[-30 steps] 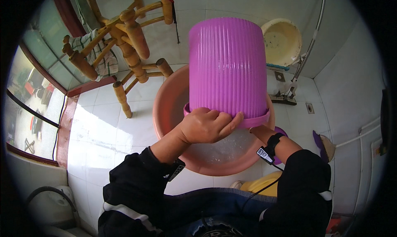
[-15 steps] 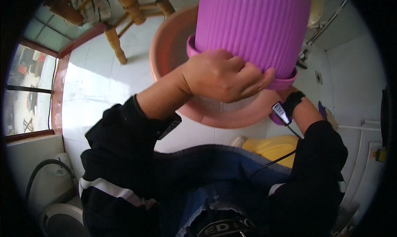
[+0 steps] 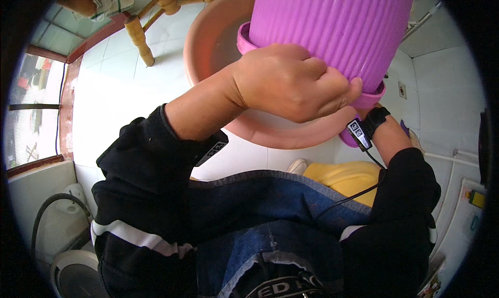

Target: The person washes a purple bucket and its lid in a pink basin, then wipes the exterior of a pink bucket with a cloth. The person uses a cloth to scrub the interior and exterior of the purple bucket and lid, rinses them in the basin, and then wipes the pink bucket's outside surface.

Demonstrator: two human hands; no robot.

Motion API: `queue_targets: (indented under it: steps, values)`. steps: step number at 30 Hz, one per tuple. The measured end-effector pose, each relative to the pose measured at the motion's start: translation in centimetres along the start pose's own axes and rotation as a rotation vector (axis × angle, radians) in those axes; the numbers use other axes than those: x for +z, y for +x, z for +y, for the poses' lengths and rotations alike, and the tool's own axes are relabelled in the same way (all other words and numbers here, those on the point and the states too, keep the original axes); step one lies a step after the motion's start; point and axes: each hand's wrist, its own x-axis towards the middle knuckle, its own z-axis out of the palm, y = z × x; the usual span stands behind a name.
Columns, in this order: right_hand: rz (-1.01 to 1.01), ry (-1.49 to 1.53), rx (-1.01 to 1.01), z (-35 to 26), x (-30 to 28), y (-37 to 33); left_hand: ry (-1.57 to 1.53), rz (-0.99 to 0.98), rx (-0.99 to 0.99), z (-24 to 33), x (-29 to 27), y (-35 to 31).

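A large purple ribbed flowerpot [image 3: 332,28] is tilted at the top of the view, with a raised purple rim round its near end. My left hand [image 3: 293,82] is closed against this near end, fingers curled at the rim. My right hand is hidden behind the pot; only its wrist [image 3: 370,122] shows, with a black strap and a small device on it. A smaller purple piece [image 3: 348,138] shows below that wrist; I cannot tell what it belongs to. Under the pot stands a wide pinkish-orange basin [image 3: 283,137], with what looks like water inside.
Wooden stool legs [image 3: 138,38] stand on the white tiled floor [image 3: 114,106] at the far left. A yellow thing [image 3: 345,178] lies below the basin near a pale shoe [image 3: 297,166]. At the left are a window [image 3: 36,106] and a dark hose [image 3: 47,209]. White pipes [image 3: 449,160] run along the right wall.
The pot and my left hand have shifted slightly right in view. The right wrist has moved a little right too. The basin and stool sit higher in the picture.
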Motion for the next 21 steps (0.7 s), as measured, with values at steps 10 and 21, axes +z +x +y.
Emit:
queue_targets:
  steps: [10, 21]
  values:
    - [-0.006, -0.001, 0.006, -0.21, -0.44, -0.27, 0.036, -0.019, 0.008, 0.02, 0.16, -0.06]
    - [-0.012, 0.002, 0.016, -0.19, -0.99, -0.74, 0.010, -0.035, -0.014, 0.40, 0.50, 0.06]
